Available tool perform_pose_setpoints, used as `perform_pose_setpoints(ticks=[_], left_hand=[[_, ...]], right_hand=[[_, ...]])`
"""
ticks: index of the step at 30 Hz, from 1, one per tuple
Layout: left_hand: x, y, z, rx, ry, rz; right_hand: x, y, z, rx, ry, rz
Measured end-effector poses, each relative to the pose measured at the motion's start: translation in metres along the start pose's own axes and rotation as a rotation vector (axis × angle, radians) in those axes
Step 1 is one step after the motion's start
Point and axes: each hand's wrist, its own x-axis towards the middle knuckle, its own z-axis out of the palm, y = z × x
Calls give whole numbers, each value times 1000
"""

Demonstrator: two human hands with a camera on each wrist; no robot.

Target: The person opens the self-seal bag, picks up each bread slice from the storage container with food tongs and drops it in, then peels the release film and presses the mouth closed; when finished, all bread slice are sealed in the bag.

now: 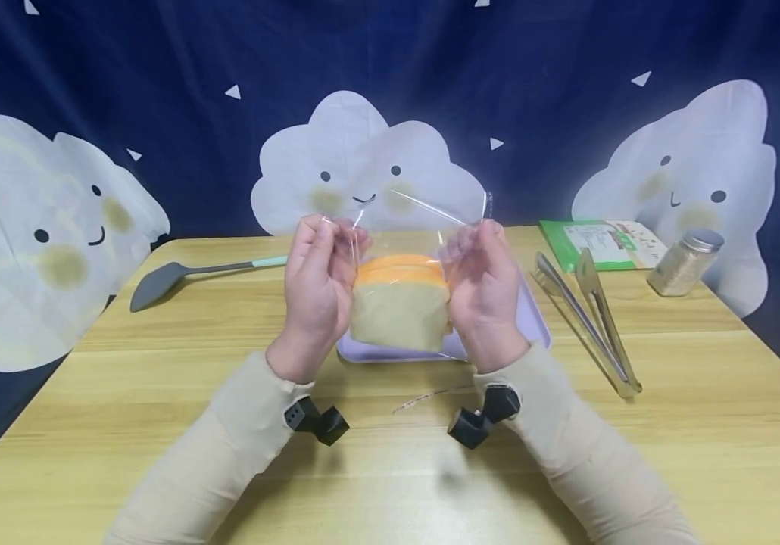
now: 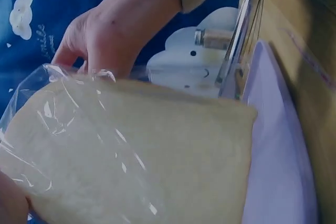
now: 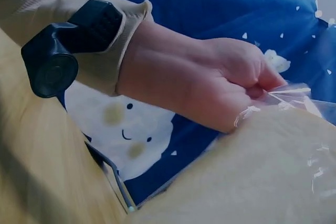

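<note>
A clear plastic bag (image 1: 410, 227) with sliced bread (image 1: 400, 314) inside hangs between the two hands. On the left, the left hand (image 1: 315, 295) pinches the bag's upper edge between thumb and fingers. Opposite it, the right hand (image 1: 488, 295) grips the bag's other upper side, so the film spreads between them. Orange-brown crust shows at the top of the slices, and a pale face is turned to the head camera. Beneath the bread lies a lilac tray (image 1: 533, 322), partly hidden. Both wrist views show the pale bread (image 2: 157, 145) close up behind shiny film.
Left of the tray lies a grey spatula (image 1: 165, 284) with a mint handle. Metal tongs (image 1: 597, 325) lie to the right, near a green packet (image 1: 601, 238) and a lidded glass jar (image 1: 686, 265). A thin strip (image 1: 424, 397) lies in front of the tray.
</note>
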Motion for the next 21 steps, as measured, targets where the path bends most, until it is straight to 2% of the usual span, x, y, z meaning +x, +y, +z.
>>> perform_pose_setpoints(ticks=[3, 7, 11, 16, 21], left_hand=[[-1, -1, 0, 20, -51, 35], [1, 0, -4, 22, -81, 70], [5, 5, -8, -6, -53, 75], [9, 11, -12, -20, -3, 97], [12, 13, -17, 66, -6, 116]], right_hand=[[-4, 4, 1, -50, 19, -31], [-7, 5, -1, -42, -28, -24], [-5, 1, -6, -3, -99, -7], [0, -7, -13, 15, -116, 25], [5, -15, -19, -120, -107, -21]])
